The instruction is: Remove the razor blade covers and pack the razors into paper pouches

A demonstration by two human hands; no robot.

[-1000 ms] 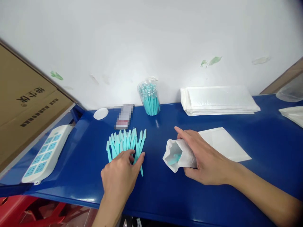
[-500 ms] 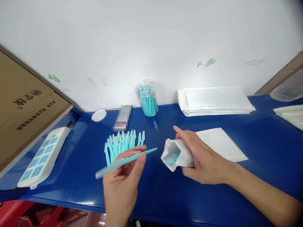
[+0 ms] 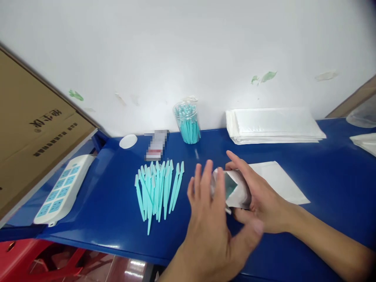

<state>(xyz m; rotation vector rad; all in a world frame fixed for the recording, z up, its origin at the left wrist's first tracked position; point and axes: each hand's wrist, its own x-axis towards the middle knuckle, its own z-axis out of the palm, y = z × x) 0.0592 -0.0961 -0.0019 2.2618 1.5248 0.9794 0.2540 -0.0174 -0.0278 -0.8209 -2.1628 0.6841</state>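
My right hand (image 3: 272,205) is wrapped around a white padded mailer bag (image 3: 241,192), its mouth gaping toward the left. My left hand (image 3: 210,223) is in front of that mouth with fingers spread, and no razor shows in it; it hides part of the bag's rim. To its left, a loose pile of teal eyebrow razors (image 3: 158,188) lies on the blue table (image 3: 105,203). More eyebrow razors stand upright in a clear plastic cup (image 3: 187,122) by the wall. Behind my right hand a flat white mailer bag (image 3: 282,182) lies on the table.
A stack of white mailer bags (image 3: 273,123) lies against the wall. On the left are a white power strip (image 3: 66,188) and a cardboard box (image 3: 35,129). A round white lid (image 3: 128,141) and a blurred-out packet (image 3: 157,145) lie behind the pile.
My left hand has moved right, from beside the pile to the bag's mouth, and its fingers have spread. The razor it held no longer shows there. My right hand still grips the bag.
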